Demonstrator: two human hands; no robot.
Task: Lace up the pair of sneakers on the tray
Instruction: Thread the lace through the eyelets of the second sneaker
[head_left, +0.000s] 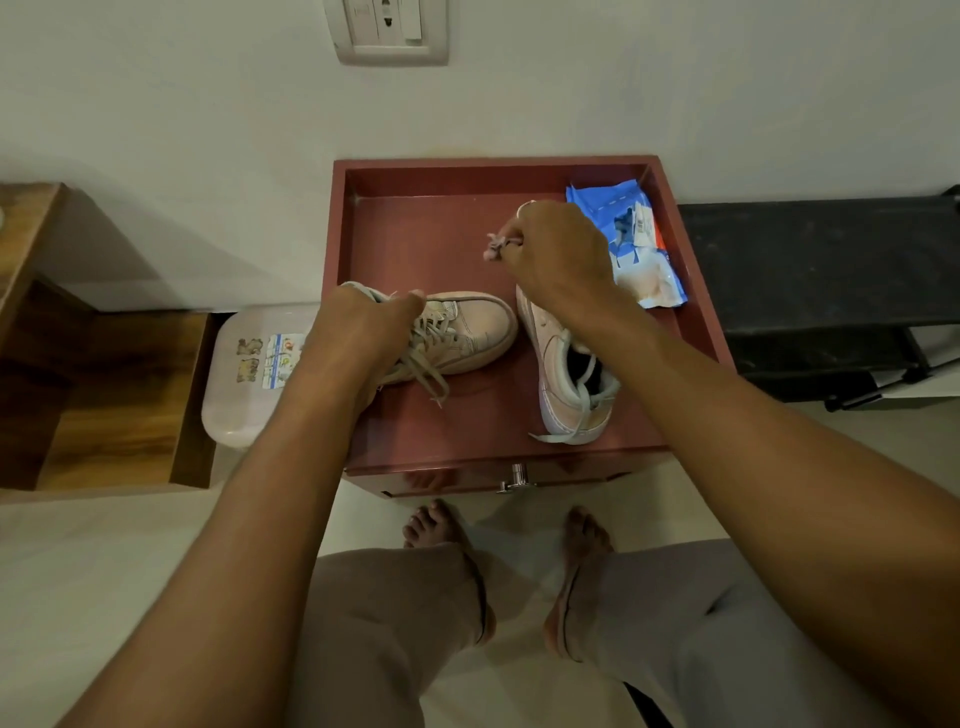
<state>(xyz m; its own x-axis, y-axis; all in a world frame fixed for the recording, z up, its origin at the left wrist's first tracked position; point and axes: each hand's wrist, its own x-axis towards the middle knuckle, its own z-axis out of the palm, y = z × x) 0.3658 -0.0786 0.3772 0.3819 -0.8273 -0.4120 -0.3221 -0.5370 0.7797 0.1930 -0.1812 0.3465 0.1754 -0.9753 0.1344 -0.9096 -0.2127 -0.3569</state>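
Two pale pink sneakers sit in a dark red tray. The left sneaker lies sideways with its toe pointing right and laces threaded through it. My left hand grips this shoe at its collar. The right sneaker stands with its heel toward me, a loose lace trailing over its opening and onto the tray. My right hand hovers above that shoe's toe, fingers curled, pinching the frayed end of a lace.
A blue and white plastic packet lies in the tray's back right corner. A translucent lidded box sits left of the tray beside a wooden unit. A dark bench stands to the right. My bare feet are below the tray's front.
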